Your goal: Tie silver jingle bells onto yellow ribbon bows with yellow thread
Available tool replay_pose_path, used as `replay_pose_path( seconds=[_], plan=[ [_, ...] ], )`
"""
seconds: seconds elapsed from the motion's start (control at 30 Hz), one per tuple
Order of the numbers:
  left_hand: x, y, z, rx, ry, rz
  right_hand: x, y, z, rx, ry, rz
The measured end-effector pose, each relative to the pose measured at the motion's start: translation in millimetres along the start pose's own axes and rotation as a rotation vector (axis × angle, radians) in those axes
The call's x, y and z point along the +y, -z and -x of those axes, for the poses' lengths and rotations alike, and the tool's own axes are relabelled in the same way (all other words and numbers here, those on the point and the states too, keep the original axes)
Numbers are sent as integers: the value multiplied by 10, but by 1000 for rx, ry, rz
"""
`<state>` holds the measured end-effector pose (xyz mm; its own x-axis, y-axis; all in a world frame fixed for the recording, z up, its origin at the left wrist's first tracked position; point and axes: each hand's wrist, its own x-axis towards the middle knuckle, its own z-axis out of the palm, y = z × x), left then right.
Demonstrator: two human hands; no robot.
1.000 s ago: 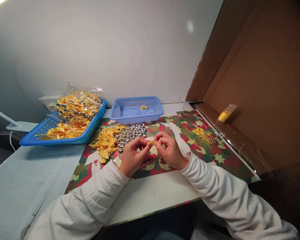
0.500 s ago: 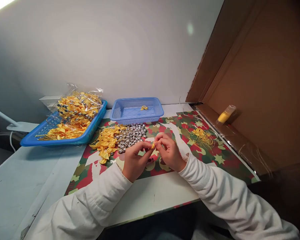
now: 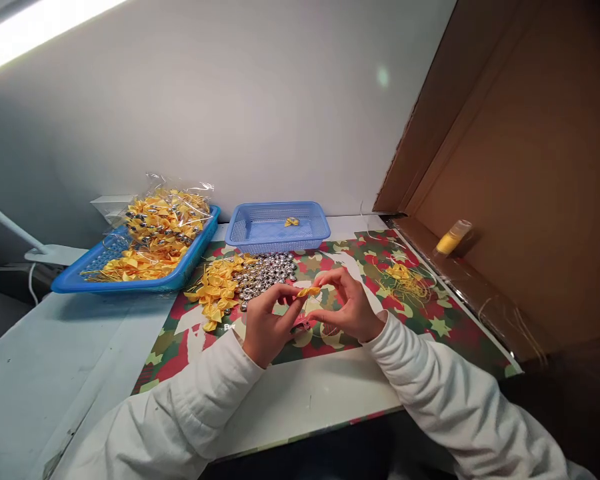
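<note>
A small yellow ribbon bow [image 3: 308, 292] is pinched between the thumb and forefinger of my left hand [image 3: 273, 327]. My right hand [image 3: 350, 308] is beside it, thumb and forefinger spread apart, with the forefinger tip at the bow's right end. A thin thread seems to hang below the bow. Under the fingers lies a small dark-red tool [image 3: 303, 325], mostly hidden. Left of my hands is a heap of yellow ribbon bows [image 3: 217, 287], and against it a pile of shiny silver bells [image 3: 267, 275].
A blue basket [image 3: 200, 261] at the left holds more bows and a clear bag [image 3: 170, 213] of bows with bells. A lighter blue basket [image 3: 235, 233] stands behind with one bow [image 3: 292, 221]. Yellow cords [image 3: 407, 283] lie right, near a yellow-filled tube [image 3: 453, 237] on the cardboard ledge.
My right thumb has parted from its forefinger, opening a gap, and the bow now shows more between my hands. My left hand keeps its pinch. The view has tilted slightly upward.
</note>
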<state>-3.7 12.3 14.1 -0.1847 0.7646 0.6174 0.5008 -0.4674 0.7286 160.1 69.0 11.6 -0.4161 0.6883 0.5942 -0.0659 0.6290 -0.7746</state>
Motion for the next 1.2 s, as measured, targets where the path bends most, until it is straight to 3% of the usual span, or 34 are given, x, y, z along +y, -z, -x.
replay_pose_path(
  seconds=[0.2,0.43,0.57,0.7,0.9,1.1,1.2],
  plan=[
    [15,3,6,-2,-30,-26,-77,-41,2,52,30,128],
    [21,5,2,-33,-102,2,-38,-49,15,55,34,90],
    [-2,16,8,-49,-124,-11,4,-67,14,86,-145,-60],
    [-18,26,2,-60,-174,-51,-24,-62,-38,-20,-340,-263],
    [-25,31,-53,-176,-350,-125,-75,-55,-129,-45,-379,-337],
    [-91,49,-106,-293,-368,-162,-102,103,-369,49,-313,-395],
    [-150,54,-124,-308,-309,-175,-259,296,-642,104,-310,-480]
  ],
)
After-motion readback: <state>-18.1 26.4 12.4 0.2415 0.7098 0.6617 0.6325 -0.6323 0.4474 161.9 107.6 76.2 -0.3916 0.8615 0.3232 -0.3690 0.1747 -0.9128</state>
